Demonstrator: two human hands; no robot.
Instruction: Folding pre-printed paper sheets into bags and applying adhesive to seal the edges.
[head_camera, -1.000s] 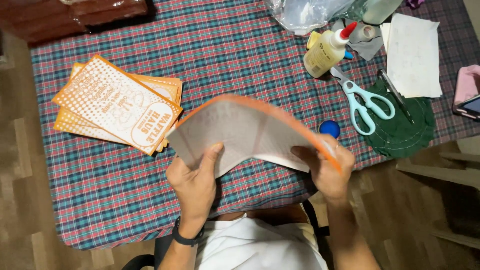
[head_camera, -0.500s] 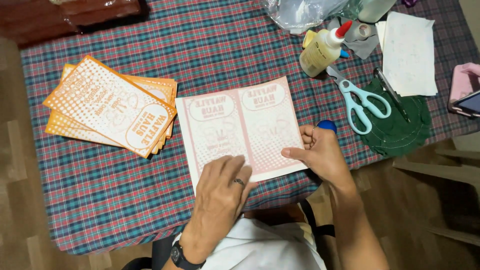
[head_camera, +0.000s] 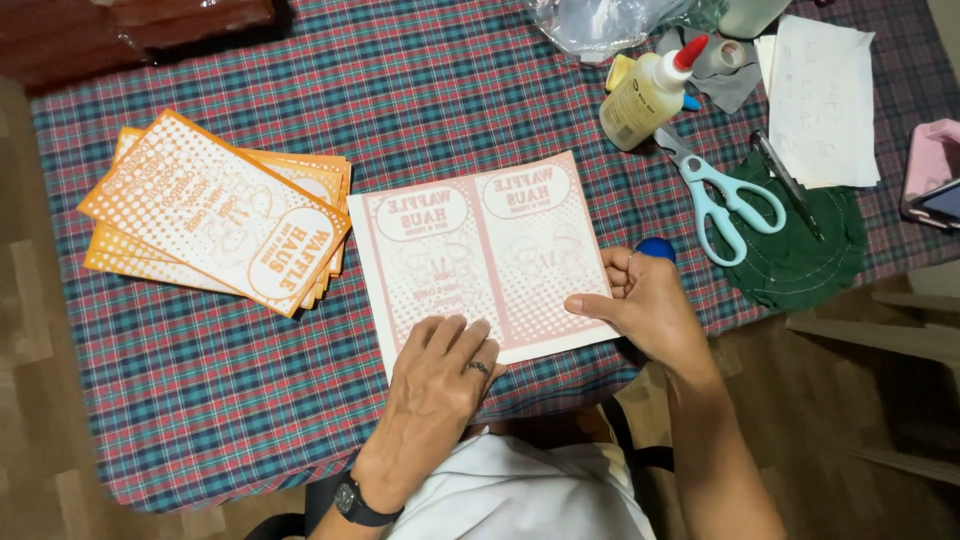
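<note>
Covering nearly the whole view, the desk (head_camera: 230, 400) carries a plaid cloth whose near edge runs just in front of the person's lap. At the middle of that near edge lies the printed sheet (head_camera: 480, 260), pale side up with two pink panels side by side; one second earlier it was held bowed in the air with its orange face outward, half a second earlier it was already down, and now it lies flat and square to the edge, which suggests the handling has passed from turning to smoothing or holding in place. Toward the left edge sits the stack of orange cards (head_camera: 215, 215), fanned and well apart from the sheet, unmoved across the frames. The left hand (head_camera: 435, 385) rests palm down on the sheet's near margin, its fingers spread and released, pressing rather than gripping. The right hand (head_camera: 645, 300) touches the sheet's right border with loosely curled fingers, grasping nothing visible. Beyond it, toward the far right corner, lie the scissors (head_camera: 725, 195), the glue bottle (head_camera: 650, 90) and a small blue cap (head_camera: 657, 247) just beside the right hand. Open cloth remains between sheet and stack, and along the far edge.
</note>
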